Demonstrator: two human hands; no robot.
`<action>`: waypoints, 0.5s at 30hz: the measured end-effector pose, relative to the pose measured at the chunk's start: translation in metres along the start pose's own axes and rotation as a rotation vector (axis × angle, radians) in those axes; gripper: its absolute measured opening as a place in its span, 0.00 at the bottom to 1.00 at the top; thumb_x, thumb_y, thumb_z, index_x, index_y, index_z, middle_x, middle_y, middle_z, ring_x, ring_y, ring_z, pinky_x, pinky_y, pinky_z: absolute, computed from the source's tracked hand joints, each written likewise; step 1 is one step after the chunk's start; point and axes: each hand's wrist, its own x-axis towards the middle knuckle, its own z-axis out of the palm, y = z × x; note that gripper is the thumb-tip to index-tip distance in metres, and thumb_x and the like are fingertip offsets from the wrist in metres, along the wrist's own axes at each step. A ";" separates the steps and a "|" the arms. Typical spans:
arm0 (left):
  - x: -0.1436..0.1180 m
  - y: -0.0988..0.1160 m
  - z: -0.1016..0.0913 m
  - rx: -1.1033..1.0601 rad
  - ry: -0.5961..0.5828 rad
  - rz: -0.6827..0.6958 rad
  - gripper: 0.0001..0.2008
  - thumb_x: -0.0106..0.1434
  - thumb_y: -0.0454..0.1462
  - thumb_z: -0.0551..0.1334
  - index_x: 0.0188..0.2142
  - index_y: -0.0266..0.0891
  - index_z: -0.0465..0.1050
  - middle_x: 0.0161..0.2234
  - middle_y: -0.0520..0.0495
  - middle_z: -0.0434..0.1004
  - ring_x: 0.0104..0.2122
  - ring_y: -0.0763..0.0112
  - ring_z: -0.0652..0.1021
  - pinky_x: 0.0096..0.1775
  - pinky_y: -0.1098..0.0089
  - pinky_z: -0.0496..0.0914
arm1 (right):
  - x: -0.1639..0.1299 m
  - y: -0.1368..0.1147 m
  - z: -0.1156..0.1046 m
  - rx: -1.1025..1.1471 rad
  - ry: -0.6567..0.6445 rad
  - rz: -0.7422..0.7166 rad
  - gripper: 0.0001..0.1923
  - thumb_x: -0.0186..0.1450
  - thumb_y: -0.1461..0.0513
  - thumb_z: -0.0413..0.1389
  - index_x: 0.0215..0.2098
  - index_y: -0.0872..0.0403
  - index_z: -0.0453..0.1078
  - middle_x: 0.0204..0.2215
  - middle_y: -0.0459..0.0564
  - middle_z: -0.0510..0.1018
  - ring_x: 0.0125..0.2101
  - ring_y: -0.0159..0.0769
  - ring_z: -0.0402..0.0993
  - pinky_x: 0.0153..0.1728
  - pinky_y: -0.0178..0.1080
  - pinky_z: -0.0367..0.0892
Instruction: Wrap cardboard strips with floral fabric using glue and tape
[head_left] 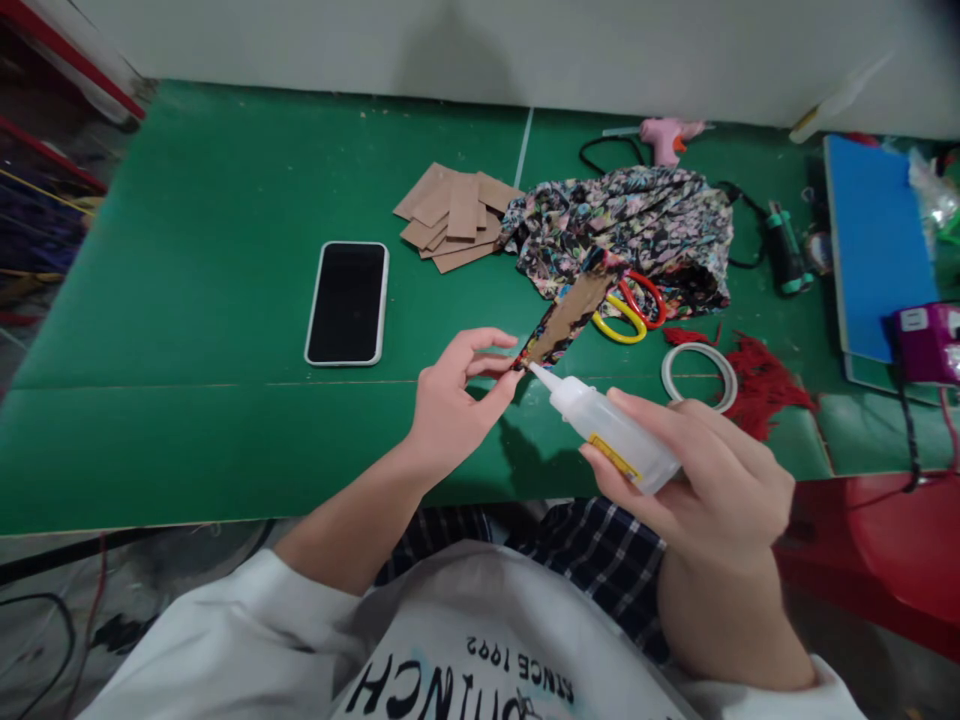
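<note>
Cardboard strip edged with patterned fabric [564, 318] is pinched at its near tip by the left hand [450, 405] and tilted above the green surface [202, 300], exposing its brown face. Right hand [705, 480] is wrapped around a translucent plastic glue bottle [611, 432], nozzle touching that tip.

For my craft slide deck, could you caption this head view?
Left hand pinches a fabric-edged cardboard strip while right hand aims a glue bottle at its end.
</note>
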 end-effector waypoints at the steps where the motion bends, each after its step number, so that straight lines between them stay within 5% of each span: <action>1: 0.000 0.000 0.000 -0.001 -0.003 -0.008 0.13 0.55 0.33 0.63 0.41 0.41 0.67 0.32 0.54 0.77 0.35 0.73 0.79 0.37 0.78 0.73 | 0.000 0.000 0.000 0.008 -0.004 0.001 0.19 0.54 0.57 0.62 0.41 0.58 0.70 0.19 0.46 0.70 0.19 0.28 0.64 0.21 0.31 0.62; 15: 0.000 0.002 0.000 0.034 -0.024 0.013 0.13 0.56 0.33 0.62 0.41 0.41 0.67 0.35 0.53 0.76 0.36 0.73 0.79 0.34 0.80 0.72 | 0.000 0.000 0.008 0.007 -0.006 -0.024 0.17 0.55 0.57 0.61 0.40 0.58 0.71 0.18 0.44 0.67 0.19 0.27 0.62 0.20 0.31 0.61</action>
